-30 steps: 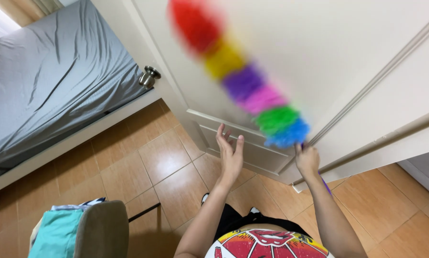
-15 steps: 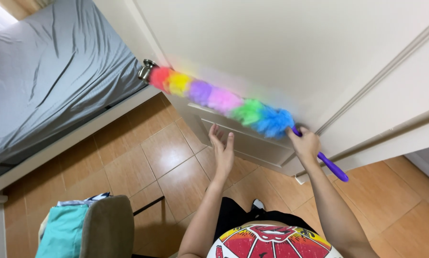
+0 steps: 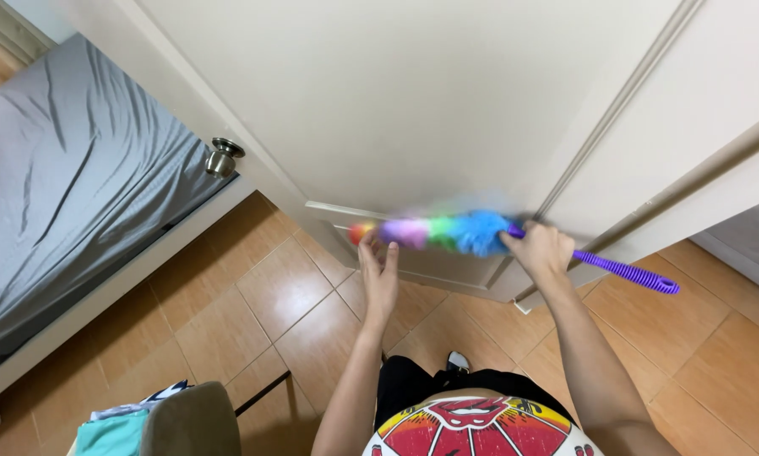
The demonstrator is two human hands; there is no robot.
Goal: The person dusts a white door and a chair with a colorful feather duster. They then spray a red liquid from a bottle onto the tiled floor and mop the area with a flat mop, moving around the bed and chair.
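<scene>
My right hand (image 3: 541, 251) grips the purple ribbed handle of a rainbow feather duster (image 3: 447, 231). Its fluffy head lies blurred against the lower panel of a white door (image 3: 413, 110). The handle's end sticks out to the right of my fist. My left hand (image 3: 379, 272) is held up flat with fingers apart just below the duster's tip, close to the door, holding nothing. A round metal door knob (image 3: 223, 157) sits on the door's edge at the upper left.
A bed with a grey sheet (image 3: 67, 194) fills the left side. Brown floor tiles (image 3: 261, 295) lie below me. A chair back with teal cloth (image 3: 155, 426) stands at the bottom left. A white door frame (image 3: 675, 186) runs along the right.
The duster has swept down the door from high up to its lower panel and turned roughly level. My left hand stayed near the door, now under the duster's tip.
</scene>
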